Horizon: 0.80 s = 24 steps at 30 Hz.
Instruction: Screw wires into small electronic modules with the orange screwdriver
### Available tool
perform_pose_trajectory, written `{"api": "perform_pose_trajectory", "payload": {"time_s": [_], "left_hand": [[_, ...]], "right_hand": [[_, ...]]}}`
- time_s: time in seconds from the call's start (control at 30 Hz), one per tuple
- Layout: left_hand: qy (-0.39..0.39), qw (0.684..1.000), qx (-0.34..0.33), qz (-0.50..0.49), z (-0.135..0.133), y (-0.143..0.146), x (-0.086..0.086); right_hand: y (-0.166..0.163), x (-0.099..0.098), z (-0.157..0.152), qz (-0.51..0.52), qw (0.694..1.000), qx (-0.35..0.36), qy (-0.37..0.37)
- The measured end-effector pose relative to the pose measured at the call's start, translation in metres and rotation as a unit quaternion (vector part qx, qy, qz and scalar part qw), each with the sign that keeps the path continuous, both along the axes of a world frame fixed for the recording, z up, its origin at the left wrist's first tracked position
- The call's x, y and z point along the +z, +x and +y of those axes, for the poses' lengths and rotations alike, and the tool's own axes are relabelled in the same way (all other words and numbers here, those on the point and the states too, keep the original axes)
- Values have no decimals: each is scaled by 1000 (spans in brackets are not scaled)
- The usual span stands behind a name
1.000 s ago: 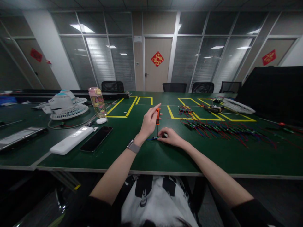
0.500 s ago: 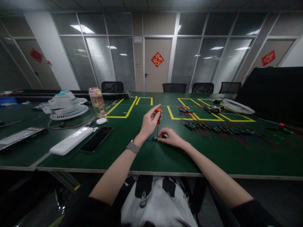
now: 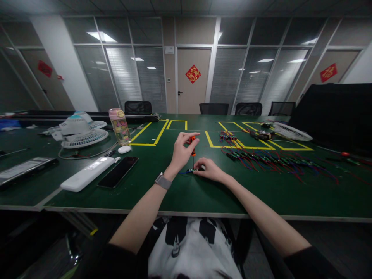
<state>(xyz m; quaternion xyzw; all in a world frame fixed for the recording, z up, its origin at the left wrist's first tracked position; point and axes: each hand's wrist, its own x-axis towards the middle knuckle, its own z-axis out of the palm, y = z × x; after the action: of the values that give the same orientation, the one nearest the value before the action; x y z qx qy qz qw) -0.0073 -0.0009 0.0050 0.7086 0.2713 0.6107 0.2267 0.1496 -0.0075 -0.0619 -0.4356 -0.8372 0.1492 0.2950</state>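
An upright screwdriver point(image 3: 193, 152) with an orange and black handle is gripped by my left hand point(image 3: 182, 149), whose thumb and fingers are around the handle. The thin shaft points straight down, and its tip meets a small circuit board point(image 3: 190, 171) on the green table point(image 3: 174, 197). My right hand point(image 3: 210, 169) pinches the right end of this board and holds it against the tabletop. A blue wire runs out from the board's left end. Fingers hide part of the board and of the handle.
To the right lie many wired circuit boards point(image 3: 261, 158) in a row, near yellow tape outlines point(image 3: 215, 146). On the left are a phone point(image 3: 118, 171), a white power bank-like device point(image 3: 87, 174), a bottle point(image 3: 119, 127) and a white fan point(image 3: 84, 137). A black screen point(image 3: 337, 116) stands far right.
The fingers of my left hand have shifted around the screwdriver handle, the index finger now bent over its top. My right hand and the board have stayed in place.
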Motion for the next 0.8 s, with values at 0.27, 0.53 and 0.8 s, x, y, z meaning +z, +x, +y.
{"api": "perform_pose_trajectory", "payload": {"time_s": [0.27, 0.53, 0.8], "left_hand": [[-32, 998, -45, -19, 3, -1, -1], [-16, 999, -48, -19, 2, 0, -1], [2, 1000, -7, -5, 0, -1, 0]], "right_hand": [[0, 2, -1, 2, 1000, 1, -3], [-1, 1, 0, 0, 1000, -3, -13], [-1, 1, -1, -1, 1000, -7, -12]]}}
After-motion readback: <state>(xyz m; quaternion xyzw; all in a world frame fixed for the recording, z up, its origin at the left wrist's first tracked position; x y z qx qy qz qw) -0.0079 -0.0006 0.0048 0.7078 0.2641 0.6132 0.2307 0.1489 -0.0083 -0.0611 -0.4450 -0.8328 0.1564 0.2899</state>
